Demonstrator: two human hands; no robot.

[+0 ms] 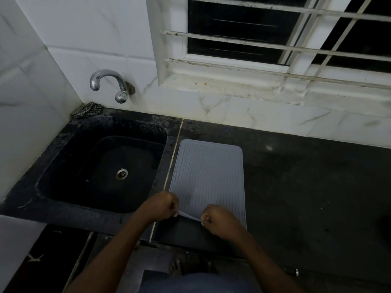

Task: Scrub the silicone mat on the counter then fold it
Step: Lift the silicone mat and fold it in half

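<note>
A grey silicone mat (pixel 208 174) with wavy ridges lies on the black counter (pixel 306 187), just right of the sink. Its near edge is lifted off the counter. My left hand (pixel 161 206) pinches the near left corner of that edge. My right hand (pixel 220 222) pinches the same edge further right. The strip of mat between the two hands is raised and slightly stretched. The far part of the mat rests flat.
A black sink (pixel 63 157) with a metal drain (pixel 121 173) sits to the left. A chrome tap (pixel 110 83) juts from the tiled wall above it. A checked cloth (pixel 86 109) lies in the back corner. A barred window (pixel 275 39) is behind the counter.
</note>
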